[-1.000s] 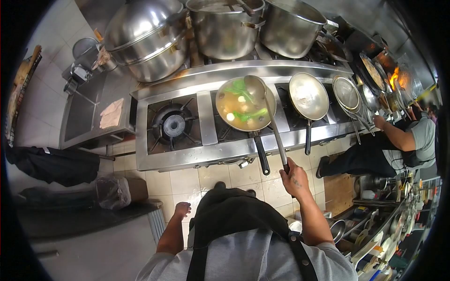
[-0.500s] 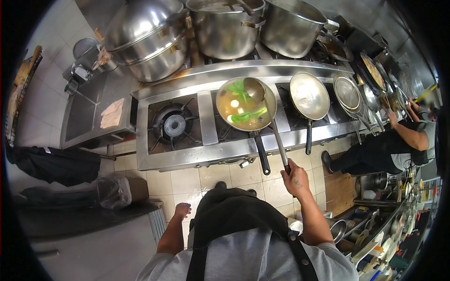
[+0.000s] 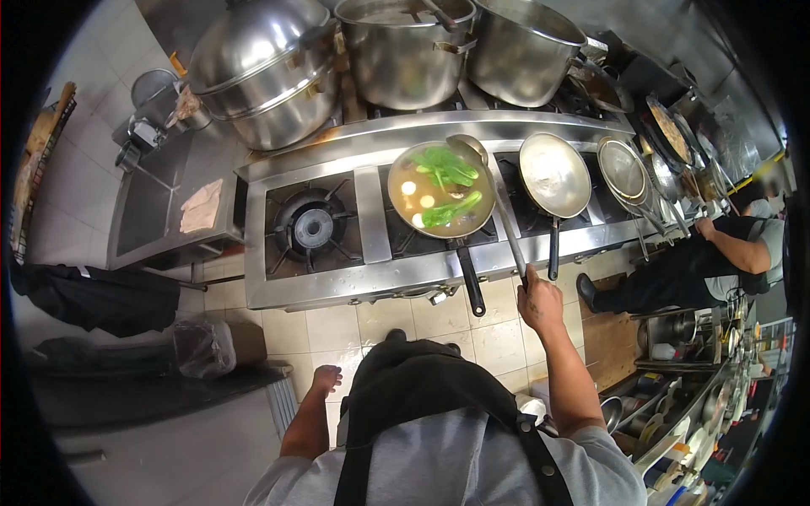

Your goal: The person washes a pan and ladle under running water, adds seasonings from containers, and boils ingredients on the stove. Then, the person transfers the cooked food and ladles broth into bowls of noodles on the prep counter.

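Note:
My right hand [image 3: 541, 301] is closed around the handle end of a long metal ladle [image 3: 511, 231]. The ladle's bowl is at the far right rim of a frying pan [image 3: 462, 238], which sits on a burner with its black handle toward me. Brownish broth [image 3: 403, 212] fills the pan, with leafy greens [image 3: 451, 211] and several round white pieces [image 3: 428, 201] in it. My left hand [image 3: 326, 379] hangs low at my left side, away from the stove, fingers loosely curled and holding nothing visible.
A second pan [image 3: 555, 175] and strainers [image 3: 623, 169] lie to the right. Large pots [image 3: 405, 59] line the back. A bare burner [image 3: 314, 226] is on the left, beside a steel counter with a cloth [image 3: 202, 205]. Another person [image 3: 717, 253] stands at right.
The ladle's bowl has moved from over the broth to the pan's far right rim. My right hand has shifted slightly forward and right. The greens look more spread out in the broth.

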{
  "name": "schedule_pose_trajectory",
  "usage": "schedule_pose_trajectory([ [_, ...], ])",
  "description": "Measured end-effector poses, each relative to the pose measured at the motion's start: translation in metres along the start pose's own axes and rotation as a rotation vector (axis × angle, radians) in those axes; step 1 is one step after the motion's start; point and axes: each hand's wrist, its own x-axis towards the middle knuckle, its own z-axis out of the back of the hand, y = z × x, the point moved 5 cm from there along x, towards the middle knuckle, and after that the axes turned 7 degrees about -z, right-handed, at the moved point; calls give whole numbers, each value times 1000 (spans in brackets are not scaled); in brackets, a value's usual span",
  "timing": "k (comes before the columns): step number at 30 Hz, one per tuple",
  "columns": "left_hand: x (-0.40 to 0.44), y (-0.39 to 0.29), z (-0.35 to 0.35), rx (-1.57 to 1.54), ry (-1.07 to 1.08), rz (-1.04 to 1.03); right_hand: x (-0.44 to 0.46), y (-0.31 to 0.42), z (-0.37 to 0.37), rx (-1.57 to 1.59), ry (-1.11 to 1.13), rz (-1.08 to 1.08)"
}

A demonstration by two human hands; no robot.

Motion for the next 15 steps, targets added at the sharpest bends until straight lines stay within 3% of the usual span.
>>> schedule_pose_trajectory([
  [4, 2, 4, -1, -10, 10, 5, 0, 2, -5, 9, 16, -8],
  [7, 1, 6, -2, -22, 7, 3, -1, 1, -8, 206, 30, -28],
  [9, 1, 6, -1, -23, 2, -3, 3, -5, -20, 616, 246, -157],
  [10, 1, 7, -1, -23, 1, -3, 4, -4, -17, 616, 247, -158],
  [12, -1, 7, -1, -19, 11, 20, 1, 0, -15, 1054, 441, -313],
  [15, -5, 6, -3, -21, -4, 19, 0, 5, -8, 1200, 479, -330],
])
